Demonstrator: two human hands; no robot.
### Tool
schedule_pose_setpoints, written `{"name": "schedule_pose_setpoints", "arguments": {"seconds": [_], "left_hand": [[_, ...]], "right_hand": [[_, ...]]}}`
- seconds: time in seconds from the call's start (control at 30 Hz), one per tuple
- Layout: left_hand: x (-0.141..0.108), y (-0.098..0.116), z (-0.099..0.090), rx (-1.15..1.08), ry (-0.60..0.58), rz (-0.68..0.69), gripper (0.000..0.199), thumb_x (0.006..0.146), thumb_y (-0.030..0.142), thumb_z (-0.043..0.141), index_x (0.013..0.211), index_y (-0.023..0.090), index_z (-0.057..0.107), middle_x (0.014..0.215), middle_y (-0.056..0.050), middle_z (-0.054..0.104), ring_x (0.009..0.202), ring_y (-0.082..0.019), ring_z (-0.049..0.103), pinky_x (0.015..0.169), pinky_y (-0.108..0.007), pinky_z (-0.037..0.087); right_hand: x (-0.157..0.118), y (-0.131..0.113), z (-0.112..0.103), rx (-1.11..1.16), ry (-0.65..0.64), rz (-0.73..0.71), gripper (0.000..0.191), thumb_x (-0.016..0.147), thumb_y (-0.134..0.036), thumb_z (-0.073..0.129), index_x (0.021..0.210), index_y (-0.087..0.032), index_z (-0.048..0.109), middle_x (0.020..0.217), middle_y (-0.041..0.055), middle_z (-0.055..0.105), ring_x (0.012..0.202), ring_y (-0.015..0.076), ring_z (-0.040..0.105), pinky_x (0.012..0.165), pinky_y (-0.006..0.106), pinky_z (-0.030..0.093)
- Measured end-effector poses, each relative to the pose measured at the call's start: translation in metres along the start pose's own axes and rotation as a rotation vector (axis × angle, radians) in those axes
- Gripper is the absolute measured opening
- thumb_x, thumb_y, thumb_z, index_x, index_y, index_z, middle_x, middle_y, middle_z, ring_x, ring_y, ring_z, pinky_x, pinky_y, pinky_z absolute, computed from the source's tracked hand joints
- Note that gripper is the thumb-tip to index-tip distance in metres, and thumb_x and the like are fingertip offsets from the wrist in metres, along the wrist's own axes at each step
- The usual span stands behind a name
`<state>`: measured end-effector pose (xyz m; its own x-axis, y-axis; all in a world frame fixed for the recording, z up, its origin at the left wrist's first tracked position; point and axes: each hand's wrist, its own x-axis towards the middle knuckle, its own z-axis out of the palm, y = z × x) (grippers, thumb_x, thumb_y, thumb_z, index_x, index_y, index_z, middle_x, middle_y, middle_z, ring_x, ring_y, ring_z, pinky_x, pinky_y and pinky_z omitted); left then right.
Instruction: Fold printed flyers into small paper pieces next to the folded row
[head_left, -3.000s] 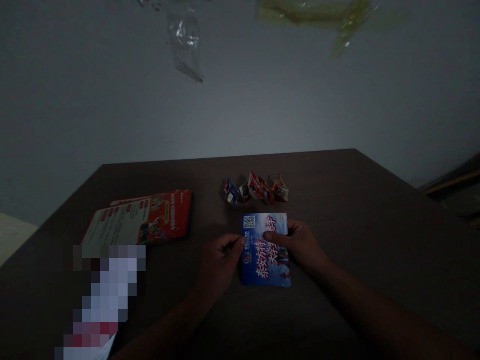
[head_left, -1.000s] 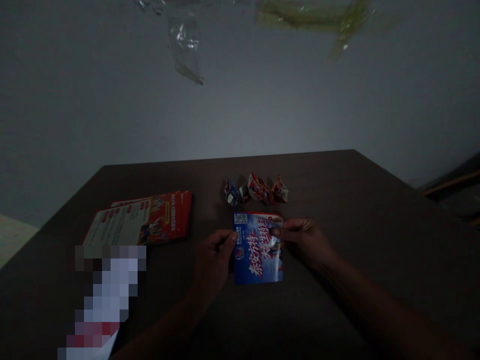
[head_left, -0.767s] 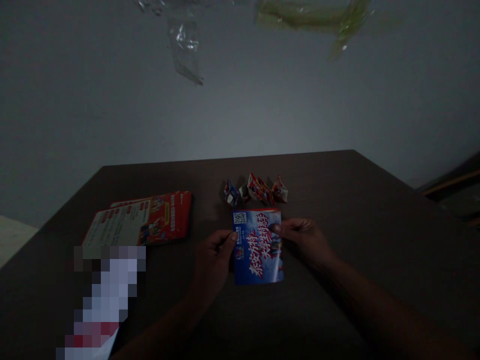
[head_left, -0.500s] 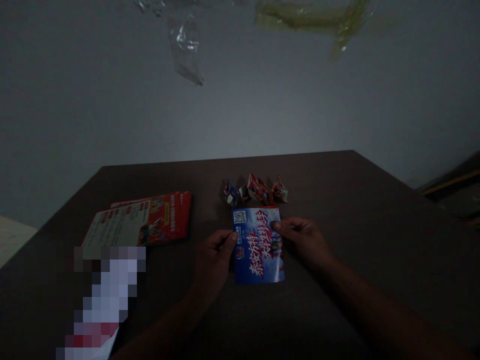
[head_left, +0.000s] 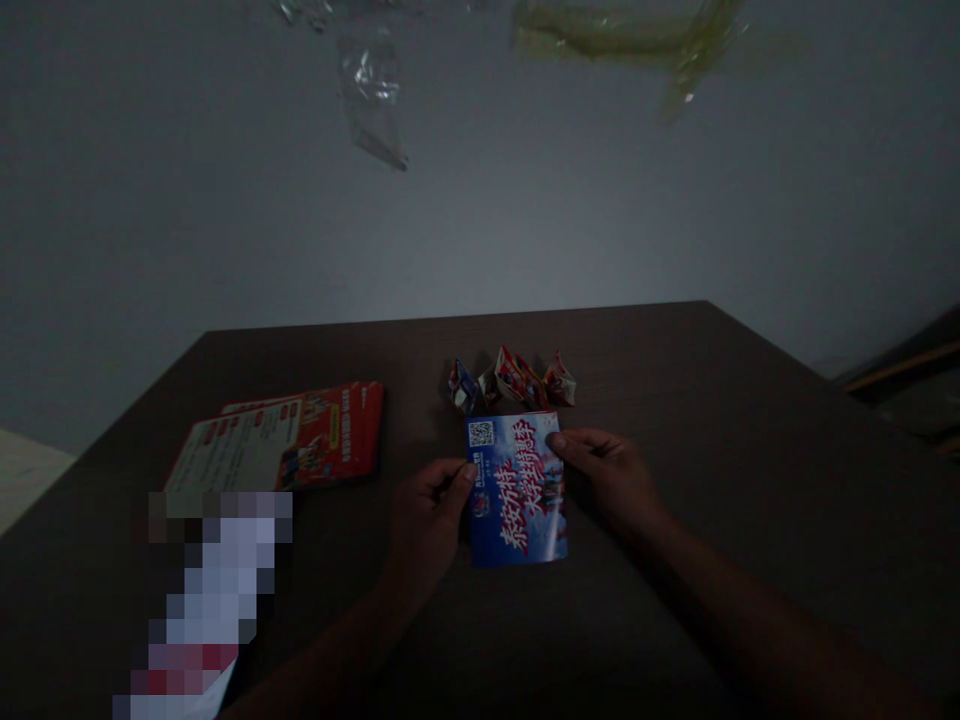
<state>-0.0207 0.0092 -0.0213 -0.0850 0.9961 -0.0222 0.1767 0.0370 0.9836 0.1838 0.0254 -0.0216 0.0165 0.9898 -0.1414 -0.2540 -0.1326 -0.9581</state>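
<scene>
A blue printed sheet (head_left: 517,500) with large white and red lettering and a QR code is held up between both hands. My left hand (head_left: 429,510) pinches its left edge with the thumb on top. On the opposite edge, near the upper right corner, my right hand (head_left: 611,475) grips it between thumb and fingers. Just beyond the sheet stand several small folded paper pieces: a blue and white one (head_left: 462,386) at the left, red ones (head_left: 517,378) in the middle and a red and white one (head_left: 559,380) at the right.
A stack of red and white leaflets (head_left: 330,435) lies on the dark table (head_left: 637,350) at the left. In front of it is a blurred-out, pale object (head_left: 225,580). Behind the table rises a grey wall (head_left: 480,220) with clear and yellow tape.
The top edge of the blue sheet has shifted slightly, and the right thumb has moved a little up and right on it. Otherwise the hands hold nearly the same place.
</scene>
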Motion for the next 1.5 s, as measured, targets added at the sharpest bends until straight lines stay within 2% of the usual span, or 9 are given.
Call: {"name": "schedule_pose_setpoints", "arguments": {"seconds": [0.27, 0.57, 0.97, 1.17, 1.33, 1.5], "left_hand": [[-0.0011, 0.0012, -0.0015, 0.010, -0.017, 0.002, 0.022, 0.072, 0.037, 0.063, 0.074, 0.017, 0.071, 0.065, -0.001, 0.068, 0.063, -0.015, 0.060, 0.056, -0.022, 0.045], [0.0003, 0.0033, -0.0011, 0.019, -0.035, 0.021, 0.021, 0.073, 0.036, 0.062, 0.072, 0.017, 0.071, 0.065, -0.001, 0.069, 0.061, -0.015, 0.060, 0.055, -0.022, 0.045], [-0.0004, 0.0005, -0.0004, 0.006, -0.100, 0.005, 0.022, 0.075, 0.037, 0.062, 0.076, 0.017, 0.071, 0.066, -0.001, 0.069, 0.061, -0.015, 0.060, 0.055, -0.022, 0.046], [0.0007, 0.0039, -0.0013, -0.017, -0.001, -0.006, 0.022, 0.071, 0.038, 0.064, 0.073, 0.017, 0.072, 0.064, -0.001, 0.068, 0.060, -0.015, 0.059, 0.055, -0.022, 0.045], [0.0026, 0.0018, -0.0023, -0.043, 0.095, -0.036, 0.027, 0.072, 0.041, 0.064, 0.078, 0.016, 0.072, 0.067, -0.001, 0.068, 0.061, -0.015, 0.058, 0.056, -0.023, 0.046], [0.0031, 0.0000, -0.0017, -0.072, 0.110, -0.030, 0.026, 0.072, 0.040, 0.064, 0.077, 0.016, 0.071, 0.066, -0.001, 0.067, 0.062, -0.015, 0.058, 0.057, -0.023, 0.046]], "right_hand": [[0.0018, 0.0048, -0.0039, 0.004, 0.024, -0.031, 0.024, 0.069, -0.035, 0.074, 0.083, -0.016, 0.072, 0.075, 0.0059, 0.071, 0.067, 0.0186, 0.064, 0.066, 0.034, 0.049], [0.0017, 0.0023, -0.0005, 0.024, 0.058, -0.050, 0.019, 0.070, -0.034, 0.074, 0.081, -0.018, 0.072, 0.077, 0.0036, 0.071, 0.063, 0.0147, 0.061, 0.062, 0.029, 0.048], [-0.0023, -0.0034, -0.0004, 0.022, 0.100, -0.046, 0.021, 0.069, -0.036, 0.074, 0.077, -0.017, 0.072, 0.066, 0.0018, 0.067, 0.057, 0.0132, 0.057, 0.056, 0.027, 0.045], [-0.0024, -0.0026, 0.0017, 0.100, 0.000, -0.006, 0.026, 0.070, -0.036, 0.073, 0.089, -0.018, 0.072, 0.075, 0.0038, 0.070, 0.065, 0.0159, 0.061, 0.064, 0.030, 0.048], [-0.0040, -0.0016, 0.0025, 0.030, -0.124, 0.056, 0.025, 0.072, -0.035, 0.072, 0.090, -0.019, 0.073, 0.075, 0.0035, 0.071, 0.065, 0.0146, 0.061, 0.063, 0.029, 0.047], [-0.0072, -0.0048, 0.0041, -0.096, -0.156, 0.072, 0.022, 0.072, -0.038, 0.071, 0.073, -0.016, 0.073, 0.069, 0.0027, 0.070, 0.058, 0.0118, 0.058, 0.059, 0.026, 0.044]]}}
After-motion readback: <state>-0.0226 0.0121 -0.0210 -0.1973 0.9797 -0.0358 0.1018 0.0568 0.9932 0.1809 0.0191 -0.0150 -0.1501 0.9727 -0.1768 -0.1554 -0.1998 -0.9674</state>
